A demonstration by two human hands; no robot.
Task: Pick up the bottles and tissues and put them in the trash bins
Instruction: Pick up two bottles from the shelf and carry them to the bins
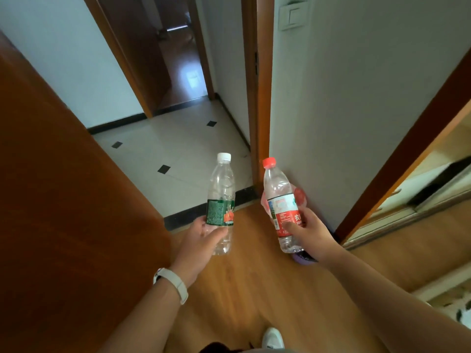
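A brown wooden door [63, 174] fills the left side, and a white wall [356, 110] rises on the right, edged by orange-brown door frames. Below lies a wood-plank floor [254, 289], which meets a pale tiled floor [178, 149] with small black diamond insets at a dark threshold strip. Beyond the tiles a further doorway opens onto another wooden floor. Both forearms reach forward over the planks. The left hand [204, 238] grips the lower part of a clear plastic bottle with a green label and white cap [221, 189], fingers and thumb wrapped round it just under the label; the bottle stands nearly upright in the air above the threshold. The right hand [308, 233] holds a clear plastic bottle with a red label and red cap [280, 194], thumb pressed across the label, the bottle leaning slightly left, close to the corner of the wall. Behind that bottle, in the same hand, something with a purple bottom [302, 258] shows; what it is cannot be told. The two bottles are apart. A white shoe [272, 338] shows at the lower edge, a white wristband [175, 284] circles the left wrist, and a pale light switch [293, 15] sits high on the wall.
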